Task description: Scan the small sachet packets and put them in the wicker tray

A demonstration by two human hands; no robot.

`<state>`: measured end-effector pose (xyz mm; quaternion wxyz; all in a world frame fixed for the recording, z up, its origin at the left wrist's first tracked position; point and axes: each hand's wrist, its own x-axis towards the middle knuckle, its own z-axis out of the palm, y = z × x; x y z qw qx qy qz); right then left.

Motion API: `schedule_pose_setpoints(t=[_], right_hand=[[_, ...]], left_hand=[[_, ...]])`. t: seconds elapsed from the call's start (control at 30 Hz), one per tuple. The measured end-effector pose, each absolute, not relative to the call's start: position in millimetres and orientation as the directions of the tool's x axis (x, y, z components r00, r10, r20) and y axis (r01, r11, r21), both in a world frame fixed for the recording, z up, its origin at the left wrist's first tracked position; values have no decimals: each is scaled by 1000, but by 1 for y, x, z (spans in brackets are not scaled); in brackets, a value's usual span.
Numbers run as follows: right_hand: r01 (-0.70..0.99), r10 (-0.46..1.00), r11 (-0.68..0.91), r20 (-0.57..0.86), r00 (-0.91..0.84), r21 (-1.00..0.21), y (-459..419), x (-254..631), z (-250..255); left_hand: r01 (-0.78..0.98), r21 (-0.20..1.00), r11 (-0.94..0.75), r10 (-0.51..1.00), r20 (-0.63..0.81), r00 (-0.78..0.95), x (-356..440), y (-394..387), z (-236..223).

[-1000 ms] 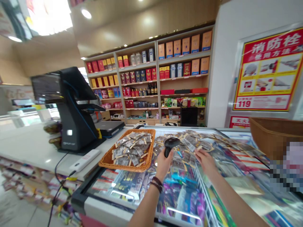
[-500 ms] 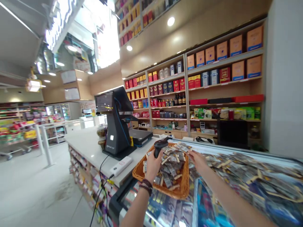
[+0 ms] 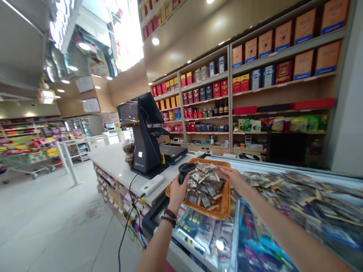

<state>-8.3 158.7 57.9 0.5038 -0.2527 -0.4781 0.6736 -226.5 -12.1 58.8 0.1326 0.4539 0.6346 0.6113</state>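
Observation:
A black handheld barcode scanner (image 3: 186, 168) is gripped by its handle in my left hand (image 3: 178, 192), just over the left side of an orange wicker basket (image 3: 226, 209). Small clear-and-brown sealed packets (image 3: 204, 186) fill the basket in a loose heap. My right hand (image 3: 231, 178) reaches over the basket's right rim, fingers stretched out above the packets. No packet shows in those fingers, though their undersides are hidden.
Left of the basket, a black checkout terminal (image 3: 141, 139) and a white box-shaped device (image 3: 152, 185) with a cable (image 3: 129, 223) sit on the white counter (image 3: 109, 160). A freezer-like display case (image 3: 236, 230) holds many packets at right. Stocked shelves (image 3: 252, 92) stand behind.
My right hand has loosened from a packet at the basket's upper right, its fingers now stretched out. The scanner has moved slightly left relative to the basket, and the view has shifted.

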Motion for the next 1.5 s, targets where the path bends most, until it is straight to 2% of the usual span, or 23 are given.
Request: schedule_pose_setpoints(t=[0.13,0.3,0.4,0.47,0.57,0.67,0.73,0.77,0.83,0.9,1.0,1.07,1.13,1.2,1.5], right_hand=[[-397,976,29,113,-189,-917,149,77,44],[-329,981,171,130,142,-929,132,197,23],[-223,923,251,164,349,-942,119,252,5],[-100,885,251,187,426,-963,111,275,-9],[267,872,198,293,391,-943,99,285,-29],[681,873,148,419,251,-717,94,277,-41],[798,887,107,419,192,-593,95,271,-43],[815,900,90,397,179,-573,97,269,-43],[794,923,81,345,168,-603,103,270,-42],[689,937,125,313,154,-713,107,273,-42],[330,955,215,269,128,-919,106,277,-46],[68,951,226,235,201,-972,102,277,-46],[-113,925,247,199,323,-962,96,276,-44],[-220,897,282,176,405,-934,91,274,-40],[-489,856,324,31,516,-810,82,266,-29]], left_hand=[[371,896,-243,795,403,-453,-181,-7,66],[216,919,-331,877,384,-288,-105,4,76],[137,924,-358,904,380,-196,-61,13,73],[100,929,-356,916,368,-159,-35,20,64],[68,947,-315,938,322,-130,-5,30,44],[63,963,-261,960,266,-90,15,34,21],[94,967,-238,968,244,-59,21,34,9],[122,965,-233,970,240,-46,23,33,5],[177,957,-231,971,238,-17,23,30,0],[209,949,-235,971,238,10,23,26,-2],[244,937,-249,968,247,42,22,23,-2],[299,916,-268,963,265,50,23,22,-3],[350,891,-288,956,287,56,23,21,-4],[369,879,-303,952,301,64,24,20,-4],[303,898,-318,948,299,111,25,14,-1]])
